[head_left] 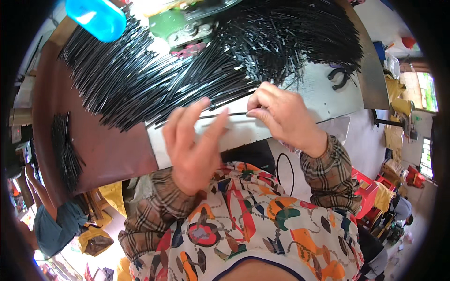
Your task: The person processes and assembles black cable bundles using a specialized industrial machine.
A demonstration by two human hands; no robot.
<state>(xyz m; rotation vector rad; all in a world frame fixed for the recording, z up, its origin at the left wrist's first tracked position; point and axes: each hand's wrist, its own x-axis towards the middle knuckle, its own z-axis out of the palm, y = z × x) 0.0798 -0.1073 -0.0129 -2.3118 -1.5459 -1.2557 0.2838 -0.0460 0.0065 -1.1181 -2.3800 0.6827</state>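
Note:
My right hand (287, 116) is closed in a pinch on one end of a thin black strip (228, 114), which runs out to the left just above the white tabletop (225, 134). My left hand (193, 147) is slightly smeared by motion, its fingers spread apart. Its fingertips are close to the free end of that strip, and I see nothing held in them. Just beyond both hands lies a broad heap of similar thin black strips (154, 86), mostly lying side by side. Farther back, a denser pile (300, 30) continues to the right.
A green metal machine part (171, 25) stands amid the strips. A blue plastic tray (101, 18) is at the upper left. Black-handled pliers (341, 78) lie at the right. A smaller bundle (65, 150) rests on the brown surface (115, 154). Another person (56, 227) is at the lower left.

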